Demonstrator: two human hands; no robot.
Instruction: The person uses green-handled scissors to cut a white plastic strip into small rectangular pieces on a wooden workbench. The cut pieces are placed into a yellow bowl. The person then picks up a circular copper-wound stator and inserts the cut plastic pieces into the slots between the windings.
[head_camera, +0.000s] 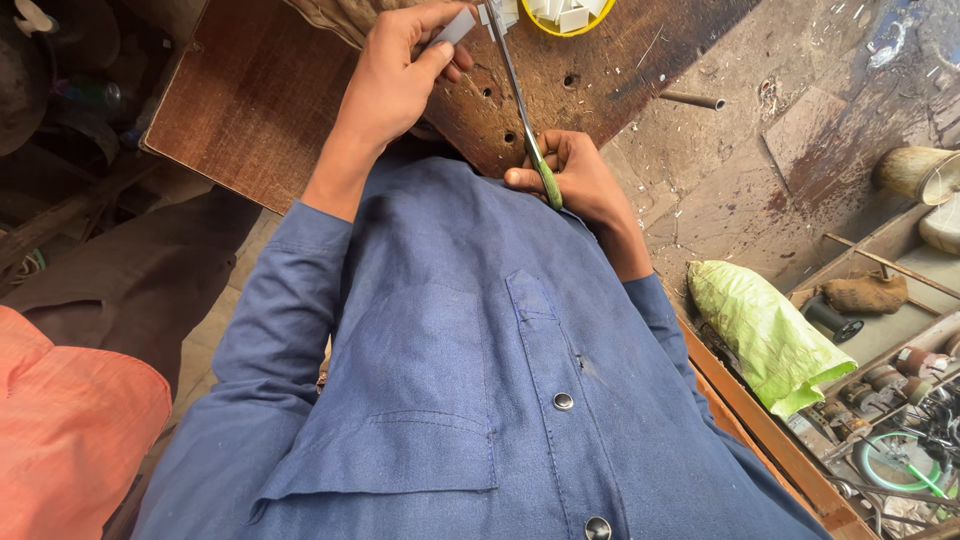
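Currently, head view only. Left hand (400, 75) reaches fwd over wooden board (250, 100), thumb and fingers pinching a small white strip (455, 27) at its near end. Strip sits just left of the scissor blades, near top edge of frame. Right hand (580, 180) is closed round the green handles of the scissors (520, 110), low on the board close to the body; blades point up and away toward the strip, tip beside it. Can't tell if blades are apart or together at the tip. Yellow bowl (570, 20) w/ white cut pieces sits at top edge, just right of blade tips, partly cropped. Board has several drilled holes. Blue shirt (450, 380) fills lower centre. Green bag (765, 330) lies on the floor at right, well apart from the hands. Orange cloth (70, 430) at lower left.
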